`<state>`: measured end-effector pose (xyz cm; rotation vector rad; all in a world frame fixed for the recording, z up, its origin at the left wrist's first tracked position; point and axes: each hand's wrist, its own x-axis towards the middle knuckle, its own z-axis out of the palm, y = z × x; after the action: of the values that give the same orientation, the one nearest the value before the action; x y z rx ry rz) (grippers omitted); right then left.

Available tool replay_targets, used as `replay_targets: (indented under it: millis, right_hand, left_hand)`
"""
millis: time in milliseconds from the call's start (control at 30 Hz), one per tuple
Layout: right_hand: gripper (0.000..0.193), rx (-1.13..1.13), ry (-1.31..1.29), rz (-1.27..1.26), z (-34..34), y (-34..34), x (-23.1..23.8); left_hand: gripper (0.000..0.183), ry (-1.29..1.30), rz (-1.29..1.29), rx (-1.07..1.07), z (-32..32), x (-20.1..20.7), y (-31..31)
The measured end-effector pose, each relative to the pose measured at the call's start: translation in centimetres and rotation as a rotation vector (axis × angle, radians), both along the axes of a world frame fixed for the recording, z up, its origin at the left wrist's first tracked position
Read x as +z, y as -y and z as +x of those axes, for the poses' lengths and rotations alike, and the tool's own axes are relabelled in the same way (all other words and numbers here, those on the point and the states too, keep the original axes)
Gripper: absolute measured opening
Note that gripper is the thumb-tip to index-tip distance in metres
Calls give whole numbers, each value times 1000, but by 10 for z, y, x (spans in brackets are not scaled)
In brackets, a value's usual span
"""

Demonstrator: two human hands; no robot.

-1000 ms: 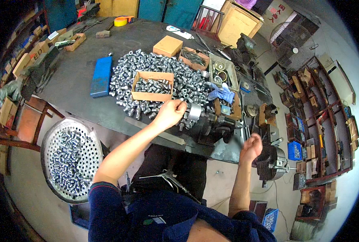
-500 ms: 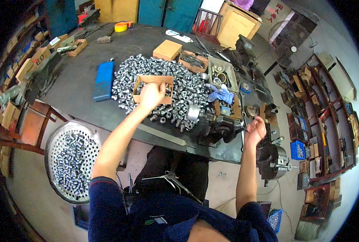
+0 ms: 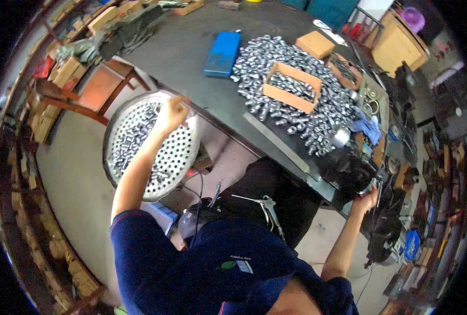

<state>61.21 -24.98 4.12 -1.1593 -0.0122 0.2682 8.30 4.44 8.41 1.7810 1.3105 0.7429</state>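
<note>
My left hand (image 3: 171,115) hovers over the far right side of a round perforated metal tray (image 3: 178,152) that holds many small metal fittings (image 3: 131,142). Its fingers are curled together, and anything inside them is hidden. Off to the right, my right hand (image 3: 367,200) is closed at the near side of a dark bench fixture (image 3: 344,170). What it grips there is too small and blurred to name. On the workbench (image 3: 191,65) lies a large heap of metal fittings (image 3: 265,55), with an open cardboard box (image 3: 288,98) of small metal parts set among them.
A blue box (image 3: 223,53) stands left of the heap, a closed cardboard box (image 3: 315,44) behind it. A blue cloth (image 3: 367,128) lies near the fixture. An air gun (image 3: 269,207) rests at my lap. A wooden chair (image 3: 99,89) stands beyond the tray; shelves line both sides.
My left hand has gone from the open cardboard box to above the perforated tray. My right hand has come down to the fixture. The view has swung left.
</note>
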Motion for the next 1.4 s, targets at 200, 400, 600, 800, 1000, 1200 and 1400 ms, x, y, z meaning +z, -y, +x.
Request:
replay_targets:
  millis: [200,400,600,800,1000,1200,1400]
  right_hand:
    - [15,139,29,32,6,11,-3]
    - [12,118,57,49,12,17,-9]
    - [17,144,92,40,12,26,-13]
    - [15,49,60,-10,3,21,-8]
    - [15,88,34,57,-9,17,2]
    - [12,109,31,92,-6,21,-1]
    - [15,123,12,33,-3,23,2]
  left_hand:
    - [24,-743,233,125,-86,-59,46]
    - [23,-876,278,211,-71,-76,33]
    - [16,-830,340,226,-60,-82,26]
    - [15,-639,227,283,-59,-70,30]
    - [16,-710,251,141,-61,-76,24]
    - [15,195,34,54,3,-19,27]
    - [17,618,-274,-521,175,44,60]
